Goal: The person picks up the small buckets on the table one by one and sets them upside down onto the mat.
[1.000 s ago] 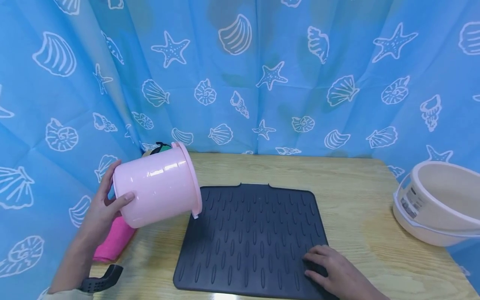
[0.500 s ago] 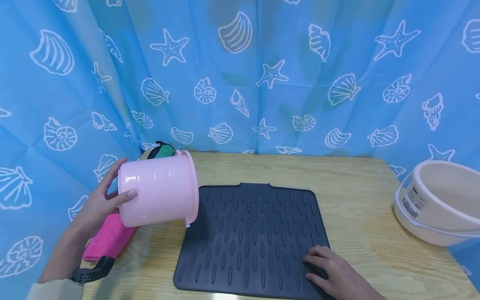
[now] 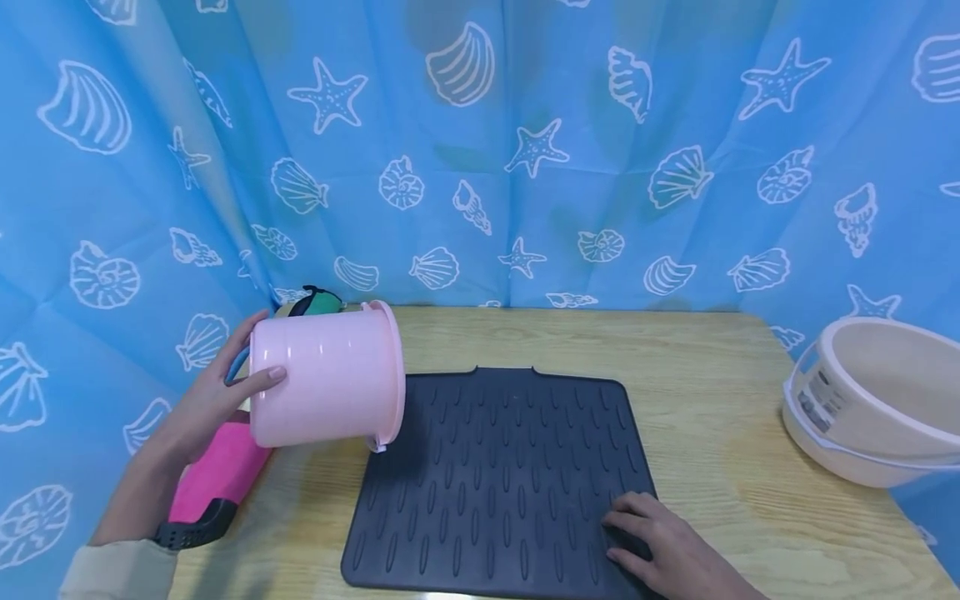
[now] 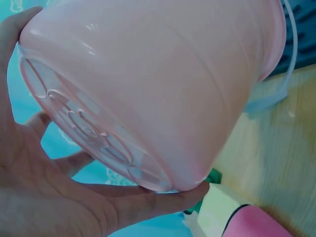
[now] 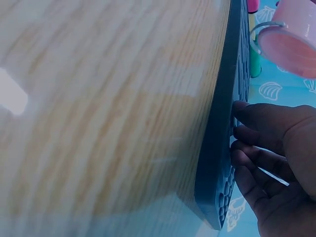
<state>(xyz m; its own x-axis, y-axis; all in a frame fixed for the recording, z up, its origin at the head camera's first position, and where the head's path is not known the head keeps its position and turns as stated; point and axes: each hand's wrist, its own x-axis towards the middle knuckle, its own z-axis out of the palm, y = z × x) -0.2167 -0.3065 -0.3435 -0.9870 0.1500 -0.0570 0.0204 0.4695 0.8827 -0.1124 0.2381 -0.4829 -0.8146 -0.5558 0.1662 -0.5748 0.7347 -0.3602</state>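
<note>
A pink bucket [image 3: 322, 379] lies on its side in the air at left of centre in the head view, its base toward the left of the frame and its mouth toward the right, overlapping the mat's upper left corner. The person's left hand [image 3: 206, 406] grips it at the base end, thumb and fingers spread wide around the bottom edge; a black wristband [image 3: 197, 527] shows at lower left. In the left wrist view, a pale handle [image 4: 294, 34] hangs by the bucket's mouth at upper right.

At lower right of the head view, the right hand [image 3: 652, 542] rests its fingertips on a dark ridged mat [image 3: 502, 483], fingers loosely bent and holding nothing. The mat lies on a wooden table [image 3: 712, 375]. A pink cloth [image 3: 221, 475] sits at lower left, and a cream bucket [image 3: 862, 417] stands at the right edge
</note>
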